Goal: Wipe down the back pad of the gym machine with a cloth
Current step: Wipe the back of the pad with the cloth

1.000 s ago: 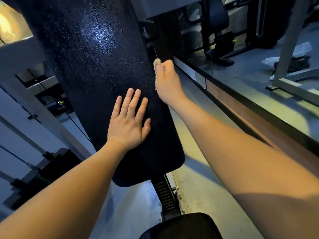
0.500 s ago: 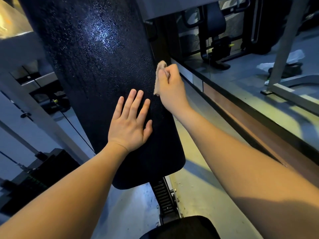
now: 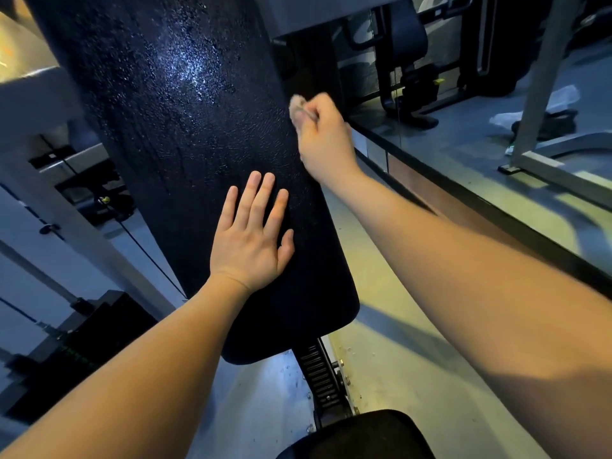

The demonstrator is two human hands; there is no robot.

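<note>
- On the near lower half of the black back pad (image 3: 185, 134), lying flat: the left hand (image 3: 253, 241), fingers spread and released, grasping nothing, most likely bracing the tall pad against the push of the wiping.
- At the pad's right edge, farther up: the right hand (image 3: 323, 134), clenching a small pale cloth (image 3: 298, 104) bunched at the fingertips and pressing it against the pad's side, apparently to reach the rim as well as the face.
- Across the upper face of the pad, glistening with fine droplets, suggesting wetness waiting to be wiped off.
- Below the pad, showing: a toothed adjustment rail (image 3: 319, 376) running down to the dark seat (image 3: 361, 435) at the near edge.
- Judging by the droplets, leaving much of the upper pad to cover.
</note>
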